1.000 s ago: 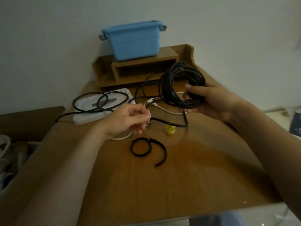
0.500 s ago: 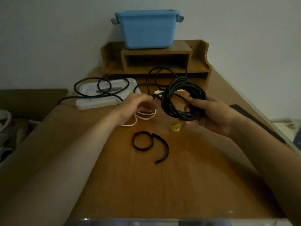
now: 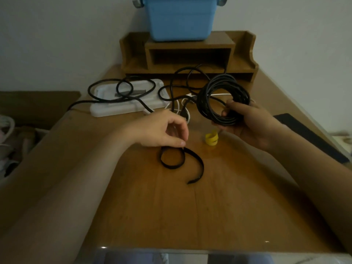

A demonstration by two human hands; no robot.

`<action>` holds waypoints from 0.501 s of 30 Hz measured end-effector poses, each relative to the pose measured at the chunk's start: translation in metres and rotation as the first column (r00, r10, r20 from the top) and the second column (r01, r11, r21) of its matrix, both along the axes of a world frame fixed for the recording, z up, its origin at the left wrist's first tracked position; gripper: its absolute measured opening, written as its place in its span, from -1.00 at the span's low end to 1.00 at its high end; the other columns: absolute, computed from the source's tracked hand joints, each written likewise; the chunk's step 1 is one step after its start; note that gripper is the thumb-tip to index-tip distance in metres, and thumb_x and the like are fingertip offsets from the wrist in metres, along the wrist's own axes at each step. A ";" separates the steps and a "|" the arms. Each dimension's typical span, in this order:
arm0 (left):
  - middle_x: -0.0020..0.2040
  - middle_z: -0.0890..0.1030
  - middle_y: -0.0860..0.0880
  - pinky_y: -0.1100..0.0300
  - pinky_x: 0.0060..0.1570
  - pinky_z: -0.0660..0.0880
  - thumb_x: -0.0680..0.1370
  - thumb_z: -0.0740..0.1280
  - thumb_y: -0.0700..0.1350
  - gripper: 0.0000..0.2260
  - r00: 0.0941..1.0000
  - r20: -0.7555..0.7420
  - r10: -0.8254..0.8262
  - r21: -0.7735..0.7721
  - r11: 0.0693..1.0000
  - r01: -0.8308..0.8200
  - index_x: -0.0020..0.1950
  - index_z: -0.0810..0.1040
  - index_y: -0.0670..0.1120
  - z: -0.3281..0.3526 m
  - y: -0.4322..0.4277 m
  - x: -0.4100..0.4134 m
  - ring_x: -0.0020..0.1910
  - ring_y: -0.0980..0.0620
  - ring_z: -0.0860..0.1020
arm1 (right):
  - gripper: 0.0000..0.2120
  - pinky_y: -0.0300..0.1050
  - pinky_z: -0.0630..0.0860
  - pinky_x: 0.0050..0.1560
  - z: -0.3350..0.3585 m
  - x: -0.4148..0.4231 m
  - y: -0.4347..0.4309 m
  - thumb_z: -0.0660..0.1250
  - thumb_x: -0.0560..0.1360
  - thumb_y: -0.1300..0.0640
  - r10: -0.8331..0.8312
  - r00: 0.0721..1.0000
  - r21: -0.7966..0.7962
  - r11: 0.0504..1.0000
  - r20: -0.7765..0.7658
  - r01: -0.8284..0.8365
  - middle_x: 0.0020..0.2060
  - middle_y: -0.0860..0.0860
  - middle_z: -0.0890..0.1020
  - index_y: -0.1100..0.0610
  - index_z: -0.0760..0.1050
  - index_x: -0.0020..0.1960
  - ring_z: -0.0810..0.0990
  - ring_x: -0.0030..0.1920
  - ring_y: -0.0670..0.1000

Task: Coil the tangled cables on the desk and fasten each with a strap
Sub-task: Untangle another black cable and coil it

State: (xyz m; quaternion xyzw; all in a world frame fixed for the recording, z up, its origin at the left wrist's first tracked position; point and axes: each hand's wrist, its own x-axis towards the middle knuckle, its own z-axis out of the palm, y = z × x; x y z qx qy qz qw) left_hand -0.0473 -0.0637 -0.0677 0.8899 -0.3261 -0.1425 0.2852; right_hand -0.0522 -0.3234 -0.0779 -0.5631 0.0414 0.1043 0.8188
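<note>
My right hand holds a coiled black cable upright above the desk, fingers closed round the coil's lower side. My left hand hovers just over a black strap that lies curled on the wooden desk; thumb and forefinger pinch at the strap's upper end. A small yellow strap sits rolled between the two hands. Farther back, a loose black cable and a white cable lie tangled.
A white tray sits at the back left under the loose black cable. A wooden shelf unit with a blue tub on top stands against the wall. A dark flat pad lies at the right edge.
My left hand has left the cables and moved toward me, down onto the black strap. My right hand with the coil has stayed roughly in place. My head has tilted down.
</note>
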 end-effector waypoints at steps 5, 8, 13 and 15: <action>-0.11 0.65 0.12 0.33 -0.22 0.53 0.50 0.52 -0.14 -0.86 0.996 -0.090 0.022 0.088 0.996 -0.014 -0.02 0.64 0.06 0.000 0.007 0.001 -0.19 0.19 0.61 | -0.82 -0.12 0.65 -0.26 0.005 0.001 -0.010 0.24 0.66 0.10 0.051 0.998 -0.112 0.993 0.036 -0.047 -0.28 0.06 0.58 0.19 0.45 0.18 0.62 -0.01 0.23; -0.12 0.66 0.06 0.31 -0.22 0.55 0.50 0.52 -0.16 -0.86 0.995 -0.040 0.088 0.036 0.996 -0.087 -0.05 0.63 0.04 -0.003 0.004 -0.001 -0.19 0.18 0.63 | -0.78 -0.17 0.58 -0.39 0.009 -0.001 -0.019 0.22 0.64 0.02 0.170 0.984 -0.165 0.974 0.056 -0.158 -0.28 0.07 0.52 0.19 0.45 0.07 0.57 -0.17 0.15; -0.06 0.63 0.03 0.06 -0.23 0.68 0.53 0.49 -0.18 -0.88 0.957 -0.061 0.284 -0.212 0.933 -0.290 -0.08 0.56 -0.05 -0.006 0.002 0.002 -0.21 -0.04 0.70 | -0.76 -0.16 0.50 -0.46 0.011 -0.008 -0.024 0.23 0.59 -0.01 0.298 0.951 -0.220 0.936 0.081 -0.275 -0.34 0.06 0.46 0.18 0.44 -0.02 0.50 -0.42 0.01; -0.05 0.63 0.03 0.08 -0.23 0.67 0.54 0.48 -0.19 -0.90 0.943 -0.045 0.329 -0.265 0.906 -0.329 -0.08 0.58 -0.05 -0.007 -0.002 0.003 -0.25 -0.01 0.69 | -0.79 -0.18 0.48 -0.50 0.012 -0.009 -0.022 0.25 0.59 0.04 0.310 0.946 -0.194 0.938 0.097 -0.287 -0.34 0.10 0.44 0.19 0.46 0.06 0.49 -0.40 0.03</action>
